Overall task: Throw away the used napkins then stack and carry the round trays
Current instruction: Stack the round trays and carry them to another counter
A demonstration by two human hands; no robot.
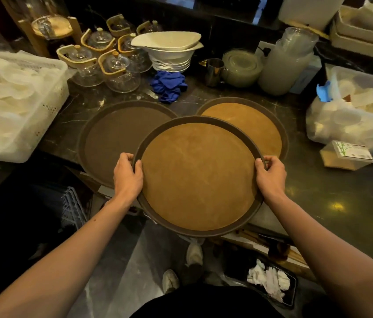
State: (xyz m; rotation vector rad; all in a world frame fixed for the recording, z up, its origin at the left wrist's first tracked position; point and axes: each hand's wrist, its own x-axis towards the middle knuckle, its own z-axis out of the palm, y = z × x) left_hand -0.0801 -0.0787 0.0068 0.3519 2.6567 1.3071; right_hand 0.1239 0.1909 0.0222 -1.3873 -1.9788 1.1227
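Trays: the tan tray [199, 175] is clamped at its rim by the left hand [127, 174] and right hand [271, 176], half off the counter [318, 180]; tilting could knock the dark tray [116, 136] beneath.

Tan-surfaced round tray [198, 175] with dark rim sitting raised, overlapping two others on counter: dark brown tray [112, 138] lying flat at left, tan tray [256, 125] lying flat behind right. Crumpled white napkins [269, 280] lying in dark floor bin.
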